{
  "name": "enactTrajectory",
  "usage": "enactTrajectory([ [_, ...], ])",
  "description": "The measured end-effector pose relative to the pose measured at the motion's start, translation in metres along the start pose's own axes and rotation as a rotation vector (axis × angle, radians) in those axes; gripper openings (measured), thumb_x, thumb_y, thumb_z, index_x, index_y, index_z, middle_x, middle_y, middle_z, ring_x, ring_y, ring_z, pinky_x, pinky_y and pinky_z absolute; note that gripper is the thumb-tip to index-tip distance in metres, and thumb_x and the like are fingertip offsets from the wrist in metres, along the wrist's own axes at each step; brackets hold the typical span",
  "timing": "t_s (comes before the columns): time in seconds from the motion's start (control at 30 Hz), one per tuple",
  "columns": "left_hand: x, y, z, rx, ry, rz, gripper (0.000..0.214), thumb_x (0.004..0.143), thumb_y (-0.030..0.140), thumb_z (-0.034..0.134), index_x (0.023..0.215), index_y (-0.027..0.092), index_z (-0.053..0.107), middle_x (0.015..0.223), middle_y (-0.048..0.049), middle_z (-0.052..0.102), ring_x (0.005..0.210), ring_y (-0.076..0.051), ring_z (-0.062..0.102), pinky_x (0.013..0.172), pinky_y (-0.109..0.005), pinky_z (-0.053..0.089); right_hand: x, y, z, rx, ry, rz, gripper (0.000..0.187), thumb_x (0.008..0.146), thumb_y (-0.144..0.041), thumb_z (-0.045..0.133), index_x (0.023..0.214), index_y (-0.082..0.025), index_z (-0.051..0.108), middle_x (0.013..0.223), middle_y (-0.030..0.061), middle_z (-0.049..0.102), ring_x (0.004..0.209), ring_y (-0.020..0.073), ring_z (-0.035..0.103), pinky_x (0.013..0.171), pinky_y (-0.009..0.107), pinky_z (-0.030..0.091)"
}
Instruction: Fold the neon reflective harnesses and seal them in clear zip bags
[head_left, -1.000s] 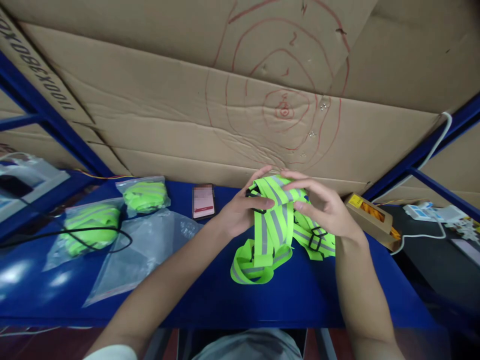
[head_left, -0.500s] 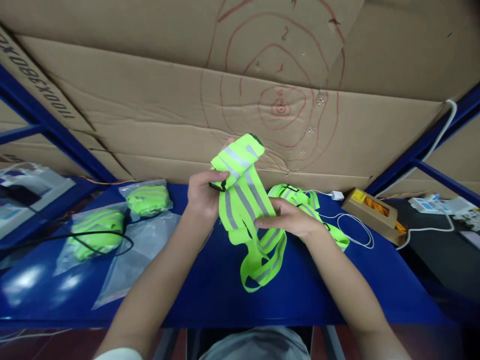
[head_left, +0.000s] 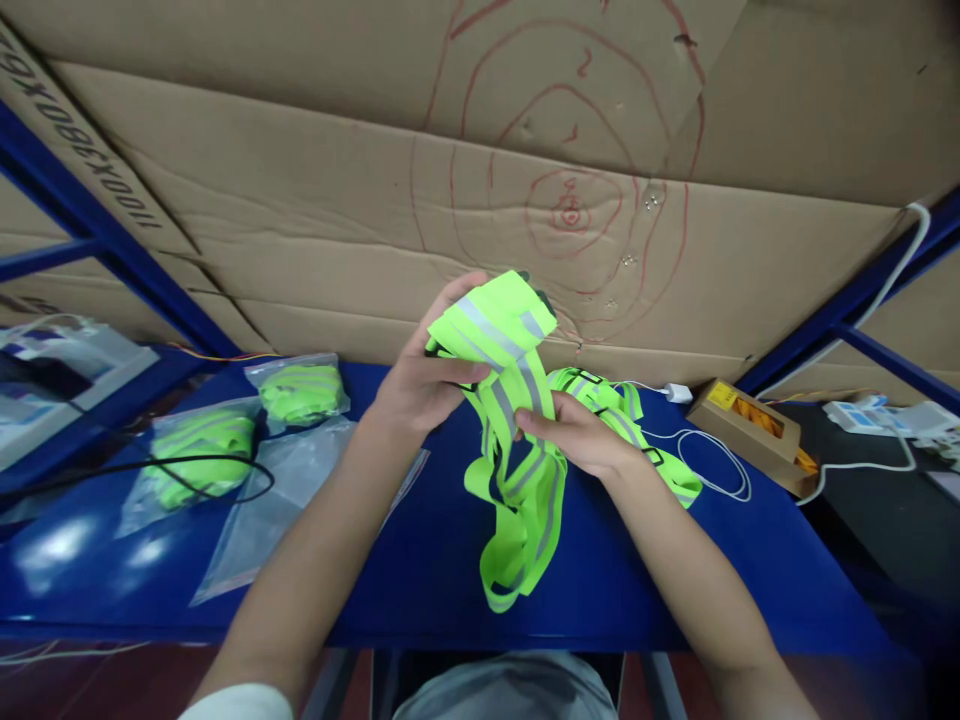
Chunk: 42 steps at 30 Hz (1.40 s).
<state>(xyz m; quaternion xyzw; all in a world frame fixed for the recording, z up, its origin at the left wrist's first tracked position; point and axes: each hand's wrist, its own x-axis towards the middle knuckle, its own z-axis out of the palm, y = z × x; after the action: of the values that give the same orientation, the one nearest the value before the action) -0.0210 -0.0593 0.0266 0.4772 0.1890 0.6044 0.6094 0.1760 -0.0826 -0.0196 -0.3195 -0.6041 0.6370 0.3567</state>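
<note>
A neon-yellow reflective strap harness [head_left: 491,320] with grey stripes is held up above the blue table, partly wound into a flat bundle at its top. My left hand [head_left: 431,380] grips that bundle, thumb across its front and fingers behind. Lower down, my right hand [head_left: 577,430] pinches the loose straps between thumb and fingers. The free ends dangle in loops below both hands. Behind my right hand another reflective harness [head_left: 626,425] with black buckles lies loose on the table.
Two bagged harnesses, one nearer [head_left: 202,455] and one farther [head_left: 300,392], lie left beside an empty clear plastic bag [head_left: 277,510]. A black cable [head_left: 112,467] crosses there. At right are a white cable [head_left: 712,455] and a cardboard box [head_left: 742,435]. A cardboard wall [head_left: 300,210] stands behind.
The wound bundle has turned in my left hand, its fold now wider and slightly to the right. The hanging straps have swung and bunched closer together. My right hand still pinches them.
</note>
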Motion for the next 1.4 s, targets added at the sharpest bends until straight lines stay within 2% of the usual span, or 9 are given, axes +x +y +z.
enactTrajectory([
  [0.3, 0.001, 0.003, -0.003, -0.012, -0.050, 0.004, 0.079, 0.058, 0.006, 0.078, 0.132, 0.033, 0.062, 0.121, -0.0010, 0.071, 0.119, -0.034, 0.066, 0.089, -0.039, 0.061, 0.004, 0.010, 0.022, 0.360, -0.354, 0.157, 0.056, 0.077, -0.047, 0.083, 0.121, -0.019, 0.065, 0.106, 0.0087, 0.075, 0.066, 0.0162, 0.069, 0.059, 0.027, 0.054],
  [0.47, 0.006, 0.005, -0.005, -0.016, 0.018, 0.048, 0.078, 0.058, 0.004, 0.071, 0.132, 0.027, 0.061, 0.128, -0.0037, 0.069, 0.127, -0.035, 0.062, 0.104, -0.047, 0.054, 0.003, 0.002, 0.011, 0.163, -0.103, 0.172, 0.033, 0.083, -0.045, 0.077, 0.099, -0.018, 0.064, 0.072, -0.0018, 0.070, 0.045, 0.0122, 0.059, 0.045, 0.024, 0.043],
  [0.67, 0.010, -0.013, -0.001, 0.031, 0.130, 0.130, 0.072, 0.058, 0.004, 0.078, 0.124, 0.030, 0.065, 0.116, 0.0000, 0.073, 0.118, -0.028, 0.066, 0.091, -0.030, 0.055, 0.014, 0.026, 0.030, 0.104, 0.037, 0.094, 0.047, 0.068, -0.042, 0.091, 0.104, -0.020, 0.072, 0.103, 0.0042, 0.076, 0.099, 0.0210, 0.070, 0.092, 0.033, 0.053],
  [0.77, 0.011, -0.013, -0.002, 0.033, 0.127, 0.135, 0.069, 0.058, 0.004, 0.080, 0.121, 0.030, 0.066, 0.116, -0.0004, 0.073, 0.116, -0.028, 0.067, 0.086, -0.028, 0.055, 0.021, 0.041, 0.036, 0.214, 0.172, 0.087, 0.046, 0.072, -0.045, 0.087, 0.105, -0.017, 0.073, 0.094, 0.0057, 0.077, 0.095, 0.0217, 0.072, 0.092, 0.035, 0.054],
  [0.93, 0.018, -0.008, -0.016, 0.028, 0.115, 0.074, 0.072, 0.056, 0.004, 0.081, 0.122, 0.028, 0.066, 0.120, -0.0007, 0.072, 0.115, -0.027, 0.067, 0.089, -0.029, 0.053, 0.024, 0.041, 0.002, -0.030, -0.092, 0.064, 0.046, 0.082, -0.050, 0.078, 0.112, -0.014, 0.073, 0.077, 0.0037, 0.075, 0.073, 0.0184, 0.069, 0.076, 0.033, 0.056],
  [1.03, 0.020, -0.011, -0.021, 0.018, 0.076, 0.013, 0.076, 0.055, 0.004, 0.080, 0.124, 0.029, 0.064, 0.119, -0.0007, 0.072, 0.111, -0.026, 0.068, 0.087, -0.029, 0.054, 0.020, 0.030, -0.026, -0.272, -0.138, 0.074, 0.055, 0.081, -0.050, 0.080, 0.124, -0.017, 0.070, 0.108, 0.0076, 0.077, 0.102, 0.0233, 0.071, 0.094, 0.037, 0.056],
  [1.17, 0.011, -0.019, -0.013, 0.061, -0.084, -0.089, 0.072, 0.055, 0.002, 0.084, 0.117, 0.030, 0.059, 0.122, -0.0012, 0.070, 0.106, -0.025, 0.069, 0.082, -0.028, 0.054, 0.003, 0.002, -0.052, -0.390, -0.025, -0.084, 0.087, 0.079, -0.045, 0.084, 0.155, -0.031, 0.042, 0.165, 0.0080, 0.037, 0.146, 0.0254, 0.046, 0.117, 0.043, 0.043],
  [1.3, 0.001, -0.028, 0.001, 0.128, -0.333, -0.169, 0.063, 0.059, 0.004, 0.087, 0.108, 0.027, 0.056, 0.141, -0.0053, 0.060, 0.123, -0.028, 0.062, 0.089, -0.030, 0.053, -0.013, -0.025, -0.054, -0.454, 0.183, -0.381, 0.075, 0.084, -0.043, 0.080, 0.151, -0.033, 0.047, 0.163, 0.0058, 0.041, 0.151, 0.0225, 0.038, 0.124, 0.045, 0.032],
  [1.4, -0.001, -0.035, 0.007, 0.109, -0.301, -0.176, 0.068, 0.057, 0.003, 0.088, 0.111, 0.029, 0.056, 0.148, -0.0035, 0.054, 0.125, -0.026, 0.061, 0.087, -0.028, 0.052, -0.014, -0.031, -0.041, -0.551, 0.247, -0.409, 0.057, 0.082, -0.042, 0.082, 0.134, -0.027, 0.063, 0.150, 0.0060, 0.056, 0.146, 0.0239, 0.046, 0.124, 0.045, 0.032],
])
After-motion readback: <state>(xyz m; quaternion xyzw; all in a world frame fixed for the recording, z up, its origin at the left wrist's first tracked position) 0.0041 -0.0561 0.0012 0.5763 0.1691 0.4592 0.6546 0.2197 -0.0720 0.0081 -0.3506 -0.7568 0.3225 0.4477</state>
